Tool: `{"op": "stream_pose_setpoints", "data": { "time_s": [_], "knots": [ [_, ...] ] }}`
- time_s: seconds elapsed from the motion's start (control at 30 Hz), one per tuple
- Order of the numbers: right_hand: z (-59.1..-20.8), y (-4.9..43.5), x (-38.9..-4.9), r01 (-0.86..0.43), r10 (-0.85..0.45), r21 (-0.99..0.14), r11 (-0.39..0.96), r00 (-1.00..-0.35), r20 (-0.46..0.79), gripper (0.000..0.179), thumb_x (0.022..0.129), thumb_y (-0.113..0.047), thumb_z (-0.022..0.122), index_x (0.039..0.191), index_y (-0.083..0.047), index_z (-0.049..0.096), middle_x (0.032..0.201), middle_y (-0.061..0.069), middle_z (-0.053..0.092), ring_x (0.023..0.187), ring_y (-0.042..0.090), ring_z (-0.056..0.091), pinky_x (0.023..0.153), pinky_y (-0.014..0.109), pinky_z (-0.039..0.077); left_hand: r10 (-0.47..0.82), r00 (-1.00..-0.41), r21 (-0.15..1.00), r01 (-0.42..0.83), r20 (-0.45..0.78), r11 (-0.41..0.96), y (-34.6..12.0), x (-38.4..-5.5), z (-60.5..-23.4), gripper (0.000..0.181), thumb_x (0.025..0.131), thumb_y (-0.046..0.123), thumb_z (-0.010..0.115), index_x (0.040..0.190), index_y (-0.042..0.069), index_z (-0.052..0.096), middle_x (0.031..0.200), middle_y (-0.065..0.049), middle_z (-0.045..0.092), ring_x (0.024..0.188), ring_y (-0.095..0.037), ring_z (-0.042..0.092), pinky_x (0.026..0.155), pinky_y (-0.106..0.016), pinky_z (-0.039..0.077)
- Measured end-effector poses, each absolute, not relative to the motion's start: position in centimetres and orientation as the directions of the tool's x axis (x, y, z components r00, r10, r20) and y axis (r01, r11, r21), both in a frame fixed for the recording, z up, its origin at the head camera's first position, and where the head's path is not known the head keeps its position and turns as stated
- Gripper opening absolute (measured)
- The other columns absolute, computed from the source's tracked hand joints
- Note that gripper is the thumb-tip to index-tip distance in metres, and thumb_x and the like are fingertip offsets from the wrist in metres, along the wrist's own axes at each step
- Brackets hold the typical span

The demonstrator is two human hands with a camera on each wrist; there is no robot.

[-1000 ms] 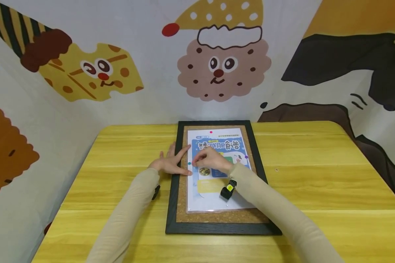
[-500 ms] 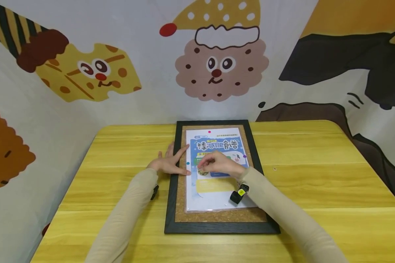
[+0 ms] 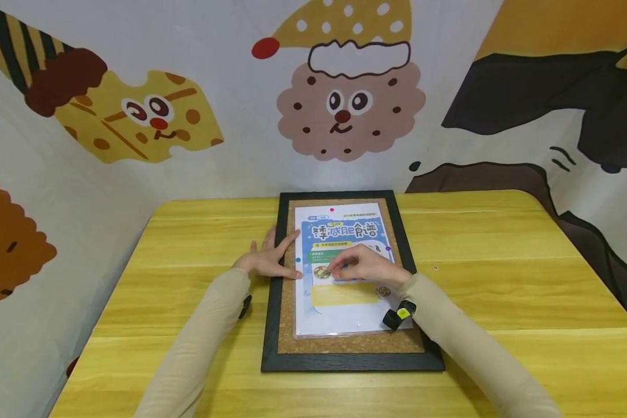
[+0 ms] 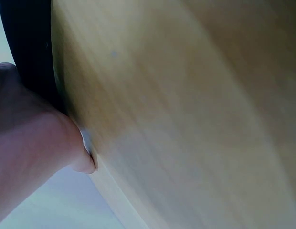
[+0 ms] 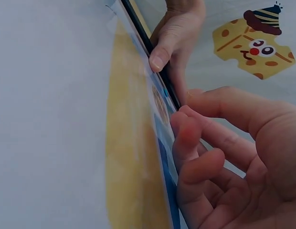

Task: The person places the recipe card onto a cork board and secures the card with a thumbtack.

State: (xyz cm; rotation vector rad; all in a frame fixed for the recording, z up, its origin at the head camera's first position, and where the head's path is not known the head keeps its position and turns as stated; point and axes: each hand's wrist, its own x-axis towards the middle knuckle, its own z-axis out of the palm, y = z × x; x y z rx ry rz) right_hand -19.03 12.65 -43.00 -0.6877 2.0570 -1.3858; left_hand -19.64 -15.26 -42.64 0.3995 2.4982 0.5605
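A printed poster [image 3: 334, 319] in a clear sleeve lies on a black-framed cork board [image 3: 350, 345]. Small round push pins mark its edges: red [image 3: 331, 209] at the top, teal [image 3: 298, 260] on the left and purple [image 3: 388, 248] on the right. My left hand [image 3: 269, 260] rests with spread fingers across the board's left frame, thumb and index reaching the poster's edge. Over the middle of the poster hovers my right hand [image 3: 363, 264], fingers loosely curled. In the right wrist view, its thumb and index tips come close together with nothing showing between them.
The board lies on a yellow wood-grain table [image 3: 198, 244] that meets a wall cloth [image 3: 251, 162] with cartoon food prints. A tiny round piece [image 3: 436, 268] lies on the table right of the board. Black wrist cameras sit at both cuffs.
My right hand has moved right from beside the teal pin to the poster's middle, uncovering the pin and the green and picture areas. The left hand has stayed in place.
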Motion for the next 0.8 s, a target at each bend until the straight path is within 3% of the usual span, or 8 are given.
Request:
{"op": "stream_pose_setpoints", "data": {
  "time_s": [0.4,0.57,0.8],
  "knots": [
    [-42.8,15.6,-18.1,-0.173,-0.685,-0.909,0.38,-0.713,-0.151,0.02,0.089,-0.009,0.068,0.108,-0.003,0.072,0.105,0.008,0.067,0.073,0.019,0.054,0.06,0.025,0.044,0.405,-0.804,0.478,0.176,-0.434,0.861,-15.3,-19.3,-42.4,0.108,0.08,0.06,0.067,0.156,0.03,-0.004,0.154,-0.021,-0.026,0.141,-0.033,-0.024,0.106,-0.065,-0.011],
    [-42.5,16.9,-17.7,-0.179,-0.673,-0.898,0.402,-0.723,-0.158,0.02,0.089,-0.01,0.069,0.107,-0.003,0.071,0.105,0.009,0.067,0.081,0.022,0.058,0.067,0.028,0.049,0.402,-0.809,0.48,0.173,-0.428,0.86,-15.1,-19.2,-42.4,0.108,0.08,0.059,0.067,0.156,0.03,-0.003,0.155,-0.021,-0.024,0.141,-0.033,-0.023,0.106,-0.065,-0.01],
    [-42.3,18.8,-17.8,-0.271,-0.661,-0.875,0.401,-0.747,-0.071,0.018,0.089,-0.007,0.069,0.105,0.0,0.071,0.099,0.01,0.069,0.071,0.018,0.06,0.06,0.027,0.05,0.397,-0.807,0.481,0.163,-0.437,0.861,-15.1,-19.3,-42.1,0.108,0.08,0.059,0.068,0.156,0.03,-0.003,0.154,-0.021,-0.025,0.141,-0.033,-0.024,0.107,-0.064,-0.01]
  ]
}}
